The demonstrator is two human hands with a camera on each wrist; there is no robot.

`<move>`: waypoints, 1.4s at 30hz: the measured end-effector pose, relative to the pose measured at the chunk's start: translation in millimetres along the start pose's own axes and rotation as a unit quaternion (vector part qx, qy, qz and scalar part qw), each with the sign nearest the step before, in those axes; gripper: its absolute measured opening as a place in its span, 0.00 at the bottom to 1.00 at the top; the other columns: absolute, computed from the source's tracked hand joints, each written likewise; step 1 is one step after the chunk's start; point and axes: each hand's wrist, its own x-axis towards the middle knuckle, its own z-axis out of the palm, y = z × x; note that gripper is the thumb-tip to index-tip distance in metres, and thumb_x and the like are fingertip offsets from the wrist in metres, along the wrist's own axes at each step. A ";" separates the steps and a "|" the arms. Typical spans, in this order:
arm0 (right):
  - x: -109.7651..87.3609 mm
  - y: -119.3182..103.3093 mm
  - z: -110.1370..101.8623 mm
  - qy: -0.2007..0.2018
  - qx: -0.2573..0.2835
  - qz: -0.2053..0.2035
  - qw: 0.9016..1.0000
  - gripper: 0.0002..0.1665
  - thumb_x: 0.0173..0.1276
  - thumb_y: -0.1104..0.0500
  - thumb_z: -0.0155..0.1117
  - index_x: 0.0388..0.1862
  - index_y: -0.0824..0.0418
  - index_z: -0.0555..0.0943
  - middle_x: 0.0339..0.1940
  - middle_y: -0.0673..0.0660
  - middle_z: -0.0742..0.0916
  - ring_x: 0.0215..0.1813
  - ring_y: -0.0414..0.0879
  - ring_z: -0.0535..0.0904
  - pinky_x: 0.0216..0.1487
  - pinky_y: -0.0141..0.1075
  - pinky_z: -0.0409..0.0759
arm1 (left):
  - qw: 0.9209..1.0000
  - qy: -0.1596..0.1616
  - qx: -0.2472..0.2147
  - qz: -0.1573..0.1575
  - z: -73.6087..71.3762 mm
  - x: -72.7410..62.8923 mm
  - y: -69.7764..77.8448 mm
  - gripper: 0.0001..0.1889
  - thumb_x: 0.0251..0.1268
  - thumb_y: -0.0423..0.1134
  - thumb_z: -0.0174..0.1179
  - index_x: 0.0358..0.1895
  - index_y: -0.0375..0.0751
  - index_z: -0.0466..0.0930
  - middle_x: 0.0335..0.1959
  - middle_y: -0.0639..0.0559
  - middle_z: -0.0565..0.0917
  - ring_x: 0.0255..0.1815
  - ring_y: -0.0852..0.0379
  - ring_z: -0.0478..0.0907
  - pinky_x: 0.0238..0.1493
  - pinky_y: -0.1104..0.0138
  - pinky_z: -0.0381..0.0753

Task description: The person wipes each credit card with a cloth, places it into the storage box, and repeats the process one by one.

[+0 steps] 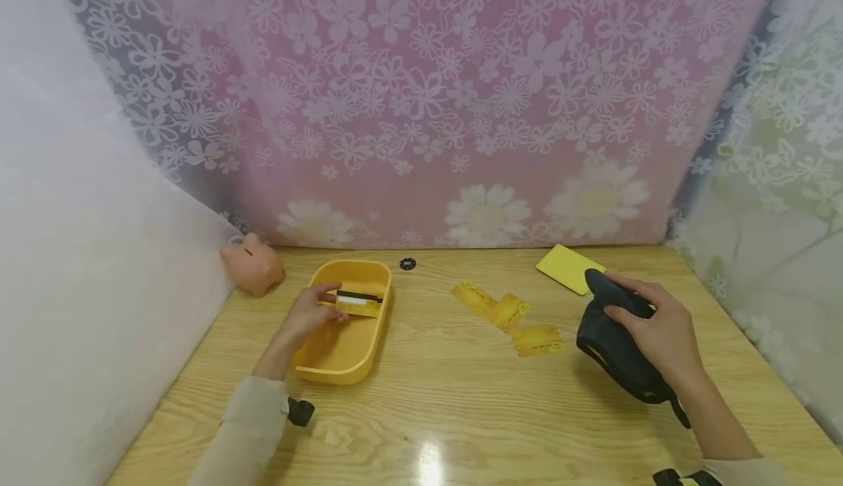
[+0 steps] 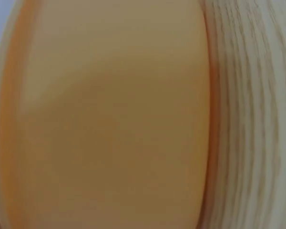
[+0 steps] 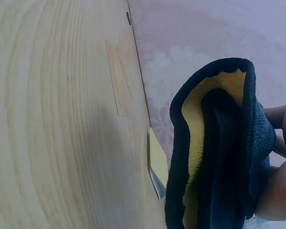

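My left hand [image 1: 311, 314] reaches into a yellow-orange plastic tray [image 1: 361, 375]. Its thumb and forefinger are spread about the left end of a yellow card [image 1: 358, 303], which has a black stripe and a white strip. In the left wrist view the tray [image 2: 119, 124] fills most of the picture, and no fingers show. Toward the right of the table, my right hand [image 1: 665, 329] grips a folded dark blue cloth [image 1: 622, 358] above the wood. The right wrist view shows the cloth [image 3: 219, 157] with fuzzy yellow inside and dark bound edges.
Three yellow-orange cards [image 1: 538, 340] lie on the wooden table, two overlapping. Behind the right hand is a flat yellow rectangular thing [image 1: 569, 268]. A black round chip [image 1: 407, 263] sits near the curtain [image 1: 421, 142]. A pink piggy bank [image 1: 253, 265] stands left of the tray.
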 end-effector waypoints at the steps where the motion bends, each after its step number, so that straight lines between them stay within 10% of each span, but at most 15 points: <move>1: 0.4 0.1 0.0 -0.001 0.001 0.000 1.000 0.32 0.71 0.54 0.74 0.73 0.49 0.79 0.66 0.65 0.80 0.66 0.68 0.74 0.58 0.69 0.74 | 1.000 -0.001 0.005 0.001 0.7 0.8 -0.3 0.34 0.63 0.15 0.58 0.75 0.26 0.66 0.61 0.24 0.73 0.36 0.51 0.88 0.44 0.63 0.89; 10: -0.8 2.1 -2.8 -0.004 0.000 -0.001 1.000 0.31 0.71 0.55 0.74 0.73 0.50 0.80 0.66 0.64 0.80 0.66 0.68 0.74 0.57 0.66 0.75 | 0.998 0.009 0.064 -0.003 5.5 3.9 -2.6 0.31 0.68 0.22 0.61 0.75 0.26 0.67 0.62 0.22 0.77 0.57 0.36 0.81 0.48 0.59 0.88; 17: -4.8 7.3 -6.4 0.003 -0.023 -0.002 1.000 0.31 0.70 0.55 0.75 0.71 0.49 0.81 0.62 0.62 0.82 0.63 0.64 0.77 0.46 0.31 0.72 | 0.996 0.009 0.085 0.006 5.9 0.8 6.2 0.26 0.76 0.33 0.59 0.74 0.30 0.70 0.61 0.26 0.80 0.57 0.35 0.82 0.54 0.50 0.85; 22: -6.2 7.7 -8.6 0.000 -0.023 -0.003 1.000 0.31 0.70 0.55 0.75 0.71 0.50 0.81 0.62 0.62 0.82 0.62 0.65 0.77 0.45 0.30 0.72 | 0.996 0.000 0.075 0.051 14.4 -4.4 27.4 0.25 0.80 0.36 0.56 0.75 0.34 0.70 0.65 0.31 0.78 0.65 0.35 0.77 0.65 0.43 0.78; 33: -10.2 6.3 -6.5 -0.015 -0.001 0.002 1.000 0.31 0.70 0.50 0.75 0.72 0.46 0.80 0.63 0.53 0.82 0.65 0.58 0.76 0.47 0.23 0.71 | 0.984 -0.043 0.059 0.164 88.2 -5.0 108.9 0.21 0.78 0.38 0.61 0.71 0.43 0.78 0.67 0.45 0.80 0.70 0.43 0.74 0.68 0.50 0.78; 42: -19.6 3.2 3.5 -0.013 0.020 -0.006 1.000 0.31 0.69 0.52 0.76 0.71 0.48 0.81 0.61 0.46 0.83 0.56 0.19 0.68 0.47 0.19 0.74 | 0.976 -0.139 0.086 0.146 151.0 20.0 106.0 0.21 0.81 0.41 0.58 0.72 0.44 0.76 0.71 0.45 0.77 0.75 0.43 0.69 0.70 0.47 0.76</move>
